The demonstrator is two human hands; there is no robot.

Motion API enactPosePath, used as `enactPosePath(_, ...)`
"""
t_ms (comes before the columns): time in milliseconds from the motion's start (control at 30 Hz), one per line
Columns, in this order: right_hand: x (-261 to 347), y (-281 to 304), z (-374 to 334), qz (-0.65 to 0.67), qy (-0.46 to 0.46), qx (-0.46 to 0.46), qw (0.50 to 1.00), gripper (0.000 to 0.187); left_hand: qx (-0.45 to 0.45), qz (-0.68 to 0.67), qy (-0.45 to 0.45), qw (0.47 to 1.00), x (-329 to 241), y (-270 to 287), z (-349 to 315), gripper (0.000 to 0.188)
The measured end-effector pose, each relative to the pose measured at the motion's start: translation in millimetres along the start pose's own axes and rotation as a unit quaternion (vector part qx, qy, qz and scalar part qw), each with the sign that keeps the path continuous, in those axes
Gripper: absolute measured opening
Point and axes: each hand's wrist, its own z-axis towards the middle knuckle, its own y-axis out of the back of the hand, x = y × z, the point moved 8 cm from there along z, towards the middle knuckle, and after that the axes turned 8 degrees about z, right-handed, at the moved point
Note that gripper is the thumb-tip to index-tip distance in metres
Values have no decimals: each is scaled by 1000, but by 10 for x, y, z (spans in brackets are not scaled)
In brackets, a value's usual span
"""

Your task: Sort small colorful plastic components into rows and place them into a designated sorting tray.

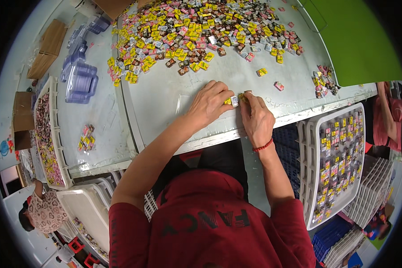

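My left hand (206, 103) rests low over the pale worktable (156, 89), its fingers curled. Beside its fingertips are a small yellow box and a white one (234, 101), standing side by side. Just across a narrow gap, my right hand (258, 117) pinches a small yellow-and-dark box (243, 97) between thumb and fingers, which partly cover it. A thin transparent plastic piece (179, 105) lies left of my left hand. Farther off, a yellow box (261, 72) and a pink box (278, 86) lie loose.
A large heap of small yellow, pink, brown and white boxes (196, 33) covers the far table. A smaller pile (324, 81) sits right, near a green board (357, 40). Clear plastic trays (81, 82) stand left. A white crate (339, 165) of packed boxes stands right, below the table edge.
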Motion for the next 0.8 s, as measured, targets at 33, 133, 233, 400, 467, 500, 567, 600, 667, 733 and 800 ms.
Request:
enactPosePath(33, -9, 10, -22, -11, -6, -8, 1000, 19, -1, -3, -1, 1000, -4, -1, -6, 39)
enactPosePath(133, -9, 13, -57, -37, -12, -25, 999, 18, 0, -4, 3, 1000, -2, 5, -17, 41)
enactPosePath(233, 1, -7, -79, -49, -14, -33, 998, 17, -4, -14, -6, 1000, -22, -1, -23, 44)
enactPosePath(400, -20, -57, -54, -34, -9, 0, 999, 17, 11, -34, -7, 999, -9, -28, -63, 49)
enactPosePath(467, -13, -59, -64, -23, 0, -14, 1000, 18, 17, -37, 4, 999, 30, 9, -98, 50)
enactPosePath(500, -39, -32, -61, -23, 0, -13, 1000, 18, 10, -26, 0, 1000, 22, 102, -87, 53)
enactPosePath(567, -96, 148, -73, 39, 23, -54, 998, 19, 6, -17, -1, 1000, 49, 311, -119, 55)
enactPosePath(600, -209, 203, -84, 18, 4, -25, 1000, 32, 14, 0, 18, 1000, 123, 433, -152, 57)
enactPosePath(667, -203, 316, 13, -15, 44, 21, 999, 50, 25, 22, 45, 998, 241, 561, -284, 59)
enactPosePath(733, -284, 285, 80, -27, 78, 53, 995, 56, 78, 51, 67, 993, 325, 540, -361, 57)
enactPosePath(800, -265, 190, 126, -41, 111, 82, 990, 63, 74, 53, 67, 994, 302, 513, -367, 55)
